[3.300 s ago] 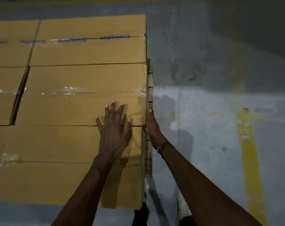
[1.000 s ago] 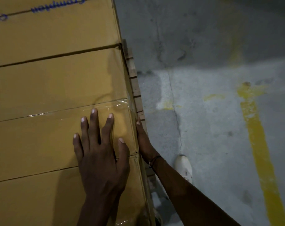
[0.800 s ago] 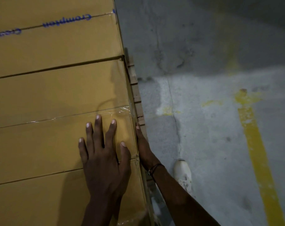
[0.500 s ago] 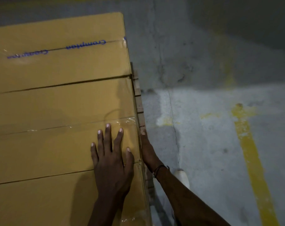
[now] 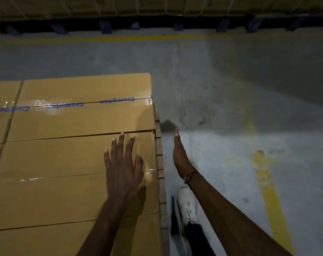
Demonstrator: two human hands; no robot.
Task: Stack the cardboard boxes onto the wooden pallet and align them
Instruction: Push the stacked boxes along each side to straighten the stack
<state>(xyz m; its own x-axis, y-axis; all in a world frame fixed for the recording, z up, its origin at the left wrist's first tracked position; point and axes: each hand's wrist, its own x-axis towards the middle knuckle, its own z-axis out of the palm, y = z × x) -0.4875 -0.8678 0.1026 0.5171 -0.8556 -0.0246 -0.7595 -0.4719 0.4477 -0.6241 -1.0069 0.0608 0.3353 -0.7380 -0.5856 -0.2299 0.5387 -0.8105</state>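
Now keep your flat left hand (image 5: 123,169) pressing the box (image 5: 64,174); bring your open right hand (image 5: 180,156) against its side, flush with the pallet (image 5: 159,163)

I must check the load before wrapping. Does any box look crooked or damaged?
Nothing stands out. The brown cardboard boxes lie flat, right edges roughly in line along the wooden pallet. No dents or tears show. The left hand lies flat on top; the right hand is beside the stack, apart from it.
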